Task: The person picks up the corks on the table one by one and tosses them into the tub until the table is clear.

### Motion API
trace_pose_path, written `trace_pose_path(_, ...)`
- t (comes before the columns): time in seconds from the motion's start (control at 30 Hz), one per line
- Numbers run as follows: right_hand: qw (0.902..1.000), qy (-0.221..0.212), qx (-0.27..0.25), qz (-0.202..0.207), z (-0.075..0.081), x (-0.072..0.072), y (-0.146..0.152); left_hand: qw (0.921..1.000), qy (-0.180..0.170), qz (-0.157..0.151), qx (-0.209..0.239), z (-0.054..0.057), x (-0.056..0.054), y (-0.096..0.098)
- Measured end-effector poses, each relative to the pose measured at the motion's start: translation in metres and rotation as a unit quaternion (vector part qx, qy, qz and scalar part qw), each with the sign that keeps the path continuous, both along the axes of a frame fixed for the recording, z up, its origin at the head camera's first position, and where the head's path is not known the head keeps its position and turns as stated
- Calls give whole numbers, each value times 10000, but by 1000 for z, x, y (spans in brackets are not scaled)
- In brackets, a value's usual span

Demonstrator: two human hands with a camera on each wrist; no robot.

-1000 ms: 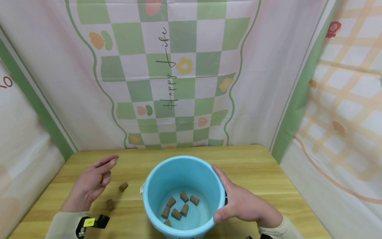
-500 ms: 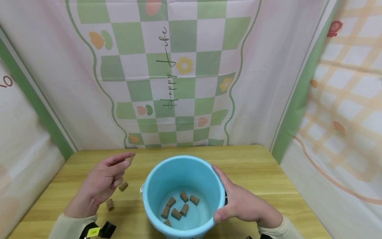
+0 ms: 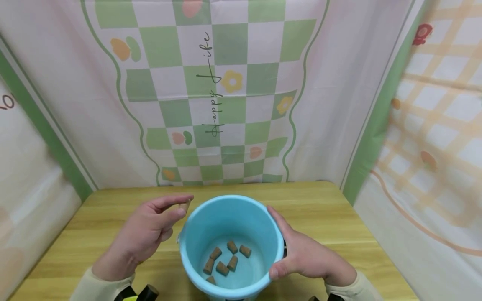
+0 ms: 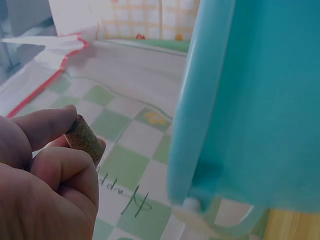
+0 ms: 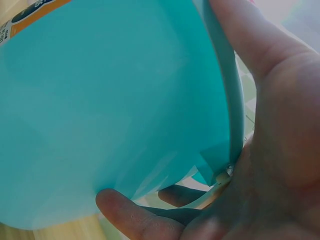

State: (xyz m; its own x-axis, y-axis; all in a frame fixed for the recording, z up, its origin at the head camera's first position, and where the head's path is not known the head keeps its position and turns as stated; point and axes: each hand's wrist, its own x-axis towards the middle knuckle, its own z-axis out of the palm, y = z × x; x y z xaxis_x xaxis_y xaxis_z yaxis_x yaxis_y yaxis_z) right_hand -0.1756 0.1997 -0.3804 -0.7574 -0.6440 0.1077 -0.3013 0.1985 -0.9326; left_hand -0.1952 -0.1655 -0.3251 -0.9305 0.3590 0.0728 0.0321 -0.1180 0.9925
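A light blue bucket [image 3: 229, 217] stands on the table, its open top facing me. Several brown corks [image 3: 222, 268] lie on its floor. Just left of the rim, my left hand [image 3: 148, 228] pinches another cork [image 4: 85, 140] between thumb and forefinger, outside the bucket and higher than the tabletop. My right hand [image 3: 306, 255] grips the bucket's right side. Its thumb lies at the rim, and the right wrist view shows other fingertips [image 5: 117, 205] against the outer wall, near the handle [image 5: 212, 195].
The wooden table [image 3: 320, 209] has a patterned cloth [image 3: 226, 104] hanging behind it and more cloth on both sides. On the bucket's left side, its handle [image 4: 245, 225] hangs from a pivot. A printed label [image 5: 30, 20] is on the outer wall.
My left hand has moved right with the pinched cork, up to the bucket's left rim. Two corks seen on the table earlier are now hidden behind that hand. The right hand and bucket stay put.
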Motion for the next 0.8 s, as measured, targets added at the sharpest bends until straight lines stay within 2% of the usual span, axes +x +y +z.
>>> trace_pose_path(0.17,10000,0,10,-14,1,0,0,9986,-7,-490,190,2,4,10)
trace_pose_path(0.27,10000,36,6,-8,0,0,0,9979,-57,-606,215,2,5,15)
trace_pose_path(0.53,10000,-4,34,-15,0,0,1,9982,-123,-590,66,2,4,24)
trace_pose_path(0.8,9999,-46,-83,37,0,0,0,9992,-162,-371,-75,6,7,27)
